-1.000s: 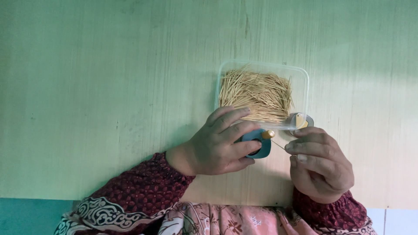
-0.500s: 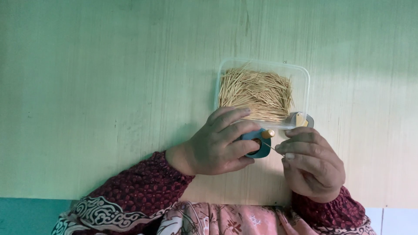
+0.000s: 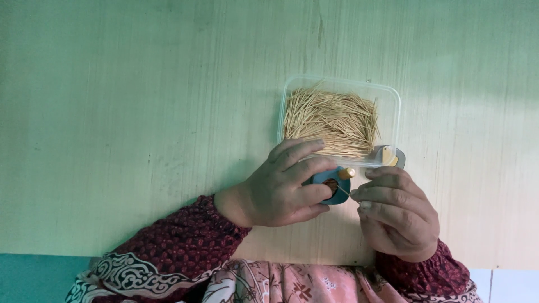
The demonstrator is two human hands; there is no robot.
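Pale green wood-grain worktop (image 3: 140,112) fills pretty much the whole view, with the person's dark red patterned sleeves coming in from the near edge.

Main thing is the little blue holder (image 3: 331,184), a small rounded plastic piece with a dark opening in its face and a yellowish nub on its far right corner. It sits near the middle of the scene, just this side of the tub, held up off the worktop. The left hand (image 3: 281,188) has its fingers curled shut around the holder from the left, opening turned to the right, which looks like the way to keep the hole facing the other hand.

The right hand (image 3: 396,210) is just to the right of it, fingers pinched closed on a single toothpick (image 3: 342,191). The thin stick bridges the gap between the two hands, its tip right at the holder's dark opening. I can't tell whether the tip is actually inside.

Just beyond both hands is a clear plastic tub (image 3: 393,95) heaped with loose toothpicks (image 3: 331,120), lying mostly one way. It's close enough that either hand only has a short reach to it.

Against the tub's near right corner there's a second small piece (image 3: 388,156), grey with a yellowish face, right above the right hand's knuckles. Probably another holder, but it's too small to be sure.
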